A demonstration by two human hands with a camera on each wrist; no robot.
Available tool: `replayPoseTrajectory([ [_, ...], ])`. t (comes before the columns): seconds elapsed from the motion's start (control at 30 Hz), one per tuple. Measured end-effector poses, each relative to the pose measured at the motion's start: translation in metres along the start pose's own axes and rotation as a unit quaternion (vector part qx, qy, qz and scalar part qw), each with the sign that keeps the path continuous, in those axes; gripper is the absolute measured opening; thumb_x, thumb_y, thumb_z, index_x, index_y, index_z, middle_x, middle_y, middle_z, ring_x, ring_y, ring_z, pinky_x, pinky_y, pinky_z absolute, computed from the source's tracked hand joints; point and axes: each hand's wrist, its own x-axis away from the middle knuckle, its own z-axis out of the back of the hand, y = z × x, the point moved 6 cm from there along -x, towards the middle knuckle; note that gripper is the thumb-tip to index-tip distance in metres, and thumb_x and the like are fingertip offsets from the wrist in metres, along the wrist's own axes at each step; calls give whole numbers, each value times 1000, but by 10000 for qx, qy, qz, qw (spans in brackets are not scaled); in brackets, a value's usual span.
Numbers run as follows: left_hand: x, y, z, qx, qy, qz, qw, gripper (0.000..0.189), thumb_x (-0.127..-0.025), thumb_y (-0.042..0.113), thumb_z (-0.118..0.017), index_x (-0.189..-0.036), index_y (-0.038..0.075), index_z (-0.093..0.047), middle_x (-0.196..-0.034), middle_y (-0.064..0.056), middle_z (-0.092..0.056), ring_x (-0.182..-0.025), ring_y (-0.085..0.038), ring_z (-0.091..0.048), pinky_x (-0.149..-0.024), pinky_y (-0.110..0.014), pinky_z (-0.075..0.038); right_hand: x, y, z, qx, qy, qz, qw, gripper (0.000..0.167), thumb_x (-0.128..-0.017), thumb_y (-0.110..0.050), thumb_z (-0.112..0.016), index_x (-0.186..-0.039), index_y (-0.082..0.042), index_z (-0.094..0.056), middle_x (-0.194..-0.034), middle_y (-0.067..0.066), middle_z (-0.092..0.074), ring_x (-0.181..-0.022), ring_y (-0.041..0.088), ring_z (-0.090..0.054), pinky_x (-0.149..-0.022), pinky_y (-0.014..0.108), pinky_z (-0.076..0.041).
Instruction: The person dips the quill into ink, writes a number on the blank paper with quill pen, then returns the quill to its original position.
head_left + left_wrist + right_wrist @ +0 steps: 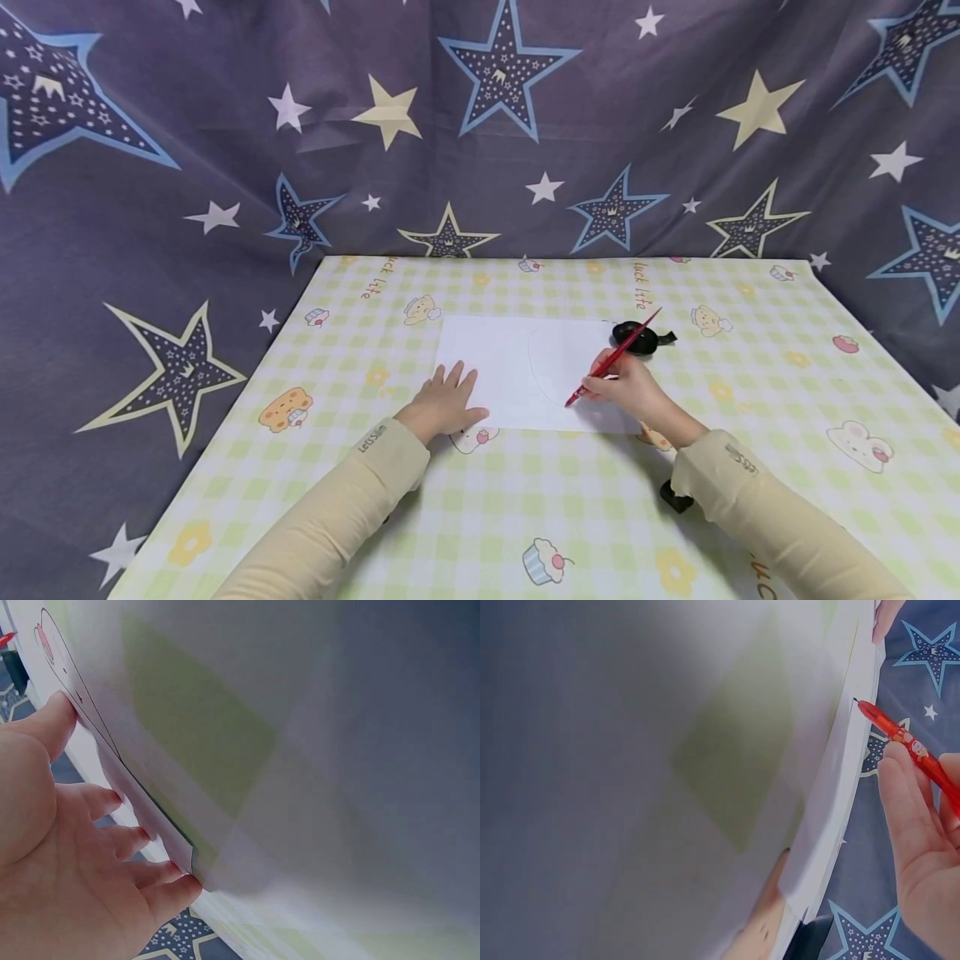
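Observation:
A white sheet of paper (491, 343) lies on the checked tablecloth. My right hand (628, 388) pinches a slim red pen (617, 353) over its right part, tip down at the sheet. The right wrist view shows a printed pattern on the pen's barrel (909, 741) and a fine dark point. A faint curved line (529, 354) runs down the sheet towards the pen tip. With fingers spread, my left hand (442, 402) rests on the sheet's lower left; its fingertips and the paper's edge (176, 851) appear in the left wrist view.
Just beyond my right hand sits a round black object (634, 340) with a short tab, partly overlapped by the pen. Another black piece (677, 497) shows beside the right sleeve. Behind the table's far edge hangs a dark star-patterned curtain (480, 167).

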Motion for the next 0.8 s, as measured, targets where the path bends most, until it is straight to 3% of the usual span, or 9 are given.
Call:
replayPoseTrajectory([
  [0.27,-2,-1,-2,2,4,-15,10000,71,-95,46,-43,-147,6,-17,-152,-17,-5,-136,-40,0,-109,-51,-8,2,3,4,-59,66,-107,9999,11,-83,7,-60,-85,8,-49,-76,15,-63,-69,26,-67,-65,37,-55],
  [0.8,-4,-2,-2,-92,10,-42,9999,72,-95,47,-43,-147,6,-17,-152,-18,-5,-135,-41,-1,-108,-52,-9,8,3,13,159,123,-126,9997,13,-84,4,-62,-88,8,-50,-79,19,-64,-72,31,-66,-64,37,-56],
])
